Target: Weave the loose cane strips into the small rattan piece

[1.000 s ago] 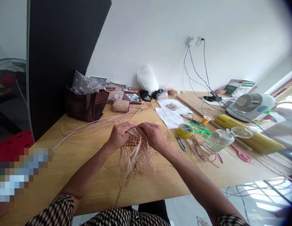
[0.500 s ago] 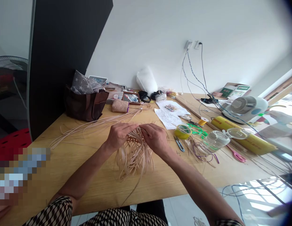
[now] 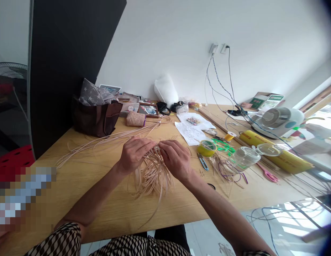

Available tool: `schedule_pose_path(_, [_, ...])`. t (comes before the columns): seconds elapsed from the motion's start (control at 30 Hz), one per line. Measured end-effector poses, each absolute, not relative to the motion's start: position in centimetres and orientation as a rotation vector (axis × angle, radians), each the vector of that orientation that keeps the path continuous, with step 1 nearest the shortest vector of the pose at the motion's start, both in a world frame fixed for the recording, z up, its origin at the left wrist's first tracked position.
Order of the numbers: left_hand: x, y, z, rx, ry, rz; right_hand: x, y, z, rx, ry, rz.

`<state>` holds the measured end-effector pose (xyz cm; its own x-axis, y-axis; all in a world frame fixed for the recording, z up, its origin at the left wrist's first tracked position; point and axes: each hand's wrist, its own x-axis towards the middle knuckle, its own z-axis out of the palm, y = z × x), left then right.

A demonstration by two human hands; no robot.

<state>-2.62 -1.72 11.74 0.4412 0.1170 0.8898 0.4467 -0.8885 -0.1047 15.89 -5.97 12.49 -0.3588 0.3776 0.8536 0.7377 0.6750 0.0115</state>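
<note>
At the far left a dark panel stands at the end of the wooden table, and beside it sits a brown bag with a gray star-print cloth poking out of the top. Long pale cane strips lie across the tabletop, running from near the hands toward a small woven pouch at the back. The left hand is curled down over the woven piece, a narrow hold with the fingers pressed on its strips. The right hand mirrors it just beside, also curved in a narrow hold, its fingers on the strips from the other side. The woven part is mostly hidden under both hands, and its loose strips splay out toward the person across the table. To the right, loose papers lie behind a roll of green tape and small blue-handled scissors. Farther on are thin purple and tan strands, a clear glass teapot and pink scissors. A long yellow roll lies near the small white fan at the right end.
</note>
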Motion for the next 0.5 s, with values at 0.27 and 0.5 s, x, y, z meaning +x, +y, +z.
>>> schedule_pose_path(0.27, [-2.82,-2.67,12.44,-2.398,-0.449,-1.36,15.64,-6.57,13.04,-0.861,-1.996,-0.416])
schedule_pose_path(0.5, [-2.76,-2.87,12.69,-2.409,-0.505,-1.366,15.72,-6.51,12.83,-0.865,-2.001,-0.438])
